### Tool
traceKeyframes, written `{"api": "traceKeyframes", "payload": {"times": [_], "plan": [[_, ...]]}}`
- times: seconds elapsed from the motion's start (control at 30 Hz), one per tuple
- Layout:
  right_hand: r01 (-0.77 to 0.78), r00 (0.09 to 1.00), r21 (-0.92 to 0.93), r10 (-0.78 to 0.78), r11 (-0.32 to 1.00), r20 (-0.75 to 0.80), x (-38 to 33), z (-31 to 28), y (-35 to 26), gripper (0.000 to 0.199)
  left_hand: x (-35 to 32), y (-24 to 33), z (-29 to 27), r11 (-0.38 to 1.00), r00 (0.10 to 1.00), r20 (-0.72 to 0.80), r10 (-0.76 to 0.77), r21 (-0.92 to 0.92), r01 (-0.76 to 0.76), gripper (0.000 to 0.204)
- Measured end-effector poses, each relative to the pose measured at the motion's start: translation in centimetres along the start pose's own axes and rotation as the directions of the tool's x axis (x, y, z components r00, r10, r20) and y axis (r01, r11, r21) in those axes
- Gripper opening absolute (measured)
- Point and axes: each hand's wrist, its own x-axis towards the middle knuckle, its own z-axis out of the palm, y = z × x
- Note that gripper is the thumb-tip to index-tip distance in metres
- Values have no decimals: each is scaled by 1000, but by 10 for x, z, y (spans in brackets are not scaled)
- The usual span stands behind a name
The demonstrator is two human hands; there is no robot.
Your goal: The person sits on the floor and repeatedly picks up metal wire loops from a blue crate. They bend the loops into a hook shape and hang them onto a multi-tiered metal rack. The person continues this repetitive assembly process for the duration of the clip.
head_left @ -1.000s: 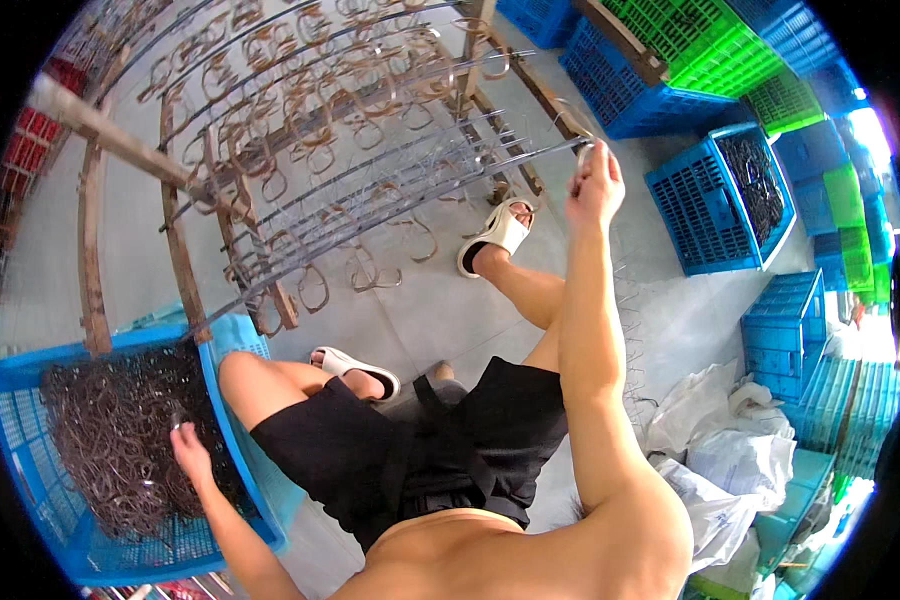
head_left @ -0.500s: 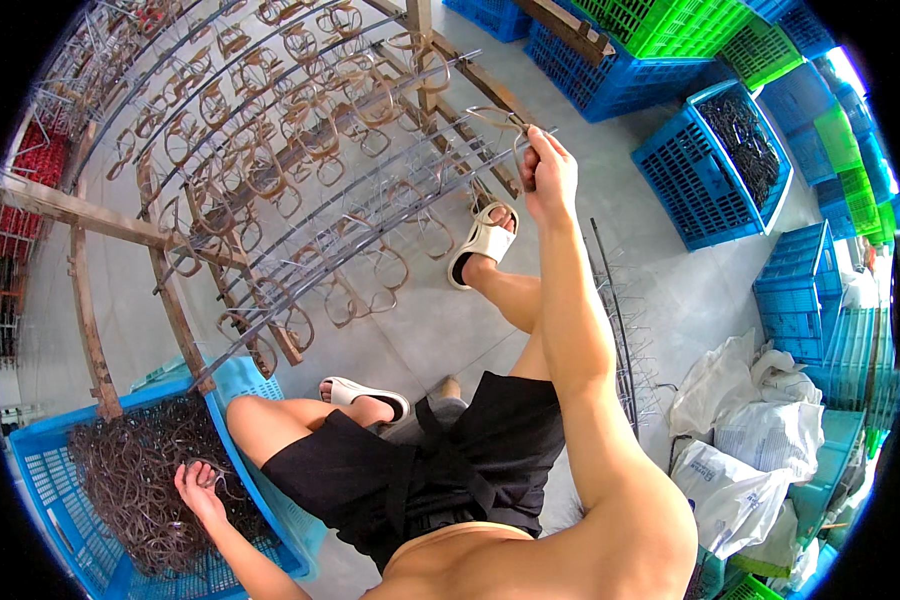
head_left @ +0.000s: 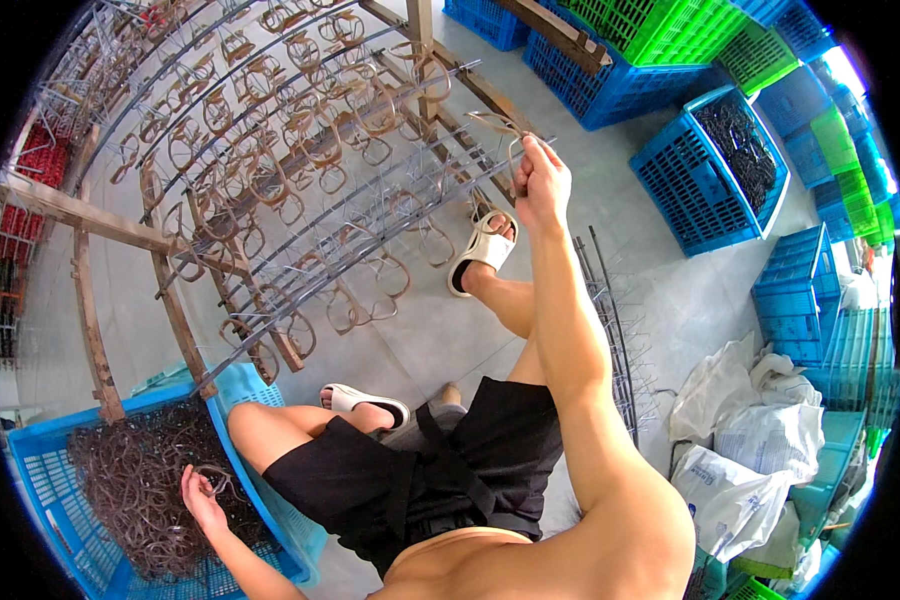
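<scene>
My right hand (head_left: 543,185) is raised to the right end of the lowest rod of a rack. Its fingers are closed on a brown eyeglass frame (head_left: 494,122), held beside the rod's tip. More brown eyeglass frames (head_left: 270,160) hang in rows from the rack's metal rods (head_left: 345,245). At the lower left, my left hand (head_left: 206,502) is over a blue crate (head_left: 45,490) heaped with dark eyeglass frames (head_left: 135,490). The left fingers are curled on a dark loop that looks like one more eyeglass frame (head_left: 218,478); its outline blends with the pile.
The rack's wooden posts (head_left: 175,310) stand beside the crate. Rods with wire hooks (head_left: 610,330) are right of my legs. Another blue crate (head_left: 685,185) holds black pieces. White sacks (head_left: 735,500) lie lower right; blue and green crates (head_left: 680,35) are stacked at the back.
My right hand has shifted slightly down and left, with the eyeglass frame still in its fingers. My left hand has moved slightly right over the crate, a dark loop now showing at its fingers.
</scene>
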Motion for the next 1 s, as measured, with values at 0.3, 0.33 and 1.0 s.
{"api": "traceKeyframes", "payload": {"times": [0.3, 0.33, 1.0], "plan": [[173, 982, -424, -121, 889, 145, -15, 2, 3, 23, -14, 26, -5, 981, 994, 33, -104, 171, 97, 19], [188, 979, -462, -129, 866, 157, -14, 0, 0, 23, -17, 30, -6, 988, 997, 23, -74, 140, 70, 17], [235, 968, -482, -161, 844, 190, -8, -4, 0, 20, -54, 59, 1, 939, 940, 292, 179, -335, -75, 24]]}}
